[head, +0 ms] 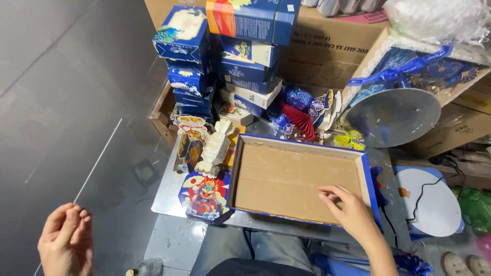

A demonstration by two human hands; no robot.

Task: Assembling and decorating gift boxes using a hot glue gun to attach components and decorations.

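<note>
The left hand hangs low and out to the side, back up, fingers curled loosely inward with thumb and forefinger pinched together. The right hand reaches forward from a bare forearm, fingers bent, fingertips pointing left, grip holding nothing.

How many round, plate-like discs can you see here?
2. A silvery disc leans tilted against the cardboard boxes at upper right. A white disc with a black cable across it lies lower right, beyond the right hand. Others may be hidden.
</note>
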